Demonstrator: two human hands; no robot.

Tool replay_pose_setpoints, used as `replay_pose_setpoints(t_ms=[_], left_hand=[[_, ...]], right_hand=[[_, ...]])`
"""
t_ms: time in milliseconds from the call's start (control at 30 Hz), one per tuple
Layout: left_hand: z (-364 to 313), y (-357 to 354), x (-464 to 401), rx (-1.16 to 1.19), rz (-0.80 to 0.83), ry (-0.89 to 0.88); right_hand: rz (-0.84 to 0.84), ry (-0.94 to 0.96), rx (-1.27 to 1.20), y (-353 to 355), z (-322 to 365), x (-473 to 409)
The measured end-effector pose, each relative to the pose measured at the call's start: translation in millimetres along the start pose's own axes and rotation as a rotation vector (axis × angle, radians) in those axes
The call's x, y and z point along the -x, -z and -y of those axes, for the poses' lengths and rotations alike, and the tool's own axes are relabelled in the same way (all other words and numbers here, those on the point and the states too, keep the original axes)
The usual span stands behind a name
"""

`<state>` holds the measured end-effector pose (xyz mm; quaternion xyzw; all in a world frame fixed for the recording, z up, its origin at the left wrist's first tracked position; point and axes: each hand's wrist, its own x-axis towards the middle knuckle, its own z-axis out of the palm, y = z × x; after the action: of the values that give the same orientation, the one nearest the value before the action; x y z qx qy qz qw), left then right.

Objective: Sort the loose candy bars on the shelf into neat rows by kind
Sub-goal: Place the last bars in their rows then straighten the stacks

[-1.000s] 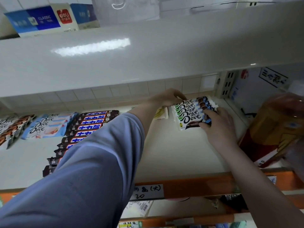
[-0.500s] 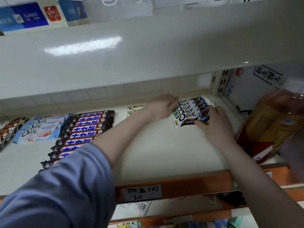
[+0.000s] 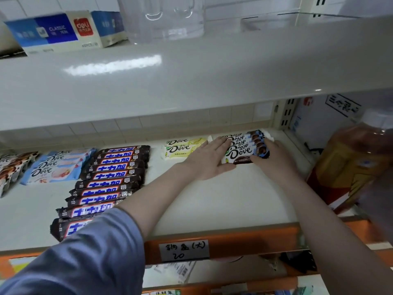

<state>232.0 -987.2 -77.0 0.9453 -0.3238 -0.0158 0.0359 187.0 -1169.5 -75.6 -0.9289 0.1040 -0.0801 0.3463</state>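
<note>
Nearest us, the orange shelf edge carries a handwritten label. On the white shelf the long row of dark bars with blue lettering runs from near-left toward the far wall, already in order. Left of it lie the pale blue Dove bars, and a brown-and-white kind is cut off at the left edge. Further in, our left hand lies flat, fingers straight, against the left side of the dark Dove stack; our right hand cups its right end, fingers curled onto it. The yellow Dove bars sit just left of that stack at the far wall. We judge the sorting nearly done; squaring this last stack seems to be what is left. The stack's count is hard to read, and a blurred bottle blocks the right.
</note>
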Motion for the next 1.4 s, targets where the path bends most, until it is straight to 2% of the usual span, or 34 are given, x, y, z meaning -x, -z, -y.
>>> replay_pose_setpoints(t_ms=[200,333,433,533,733,900,1033,1200,1400], left_hand=[[2,7,0,0.033,0.032,0.001],[-6,6,7,0.058,-0.04,0.047],[-5,4,19,0.09,-0.135,0.134],[10,5,38,0.063,-0.133,0.261],[53,10,69,-0.032,-0.064,0.381],[78,20,73,0.063,-0.039,0.364],[86,22,67,0.075,-0.059,0.354],[95,22,61,0.037,-0.15,0.341],[104,25,54,0.086,-0.124,0.313]], right_hand=[[-0.02,-0.003,0.039,-4,-2,0],[-0.06,0.008,0.224,-7,-2,7],[-0.115,0.105,0.372,-8,2,13],[-0.138,0.254,0.404,-14,12,18],[-0.05,0.487,0.386,-35,40,14],[0.058,0.581,0.368,-50,71,-5],[0.137,0.595,0.419,-55,80,-18],[0.138,0.581,0.477,-57,77,-27],[0.236,0.527,0.494,-54,81,-43]])
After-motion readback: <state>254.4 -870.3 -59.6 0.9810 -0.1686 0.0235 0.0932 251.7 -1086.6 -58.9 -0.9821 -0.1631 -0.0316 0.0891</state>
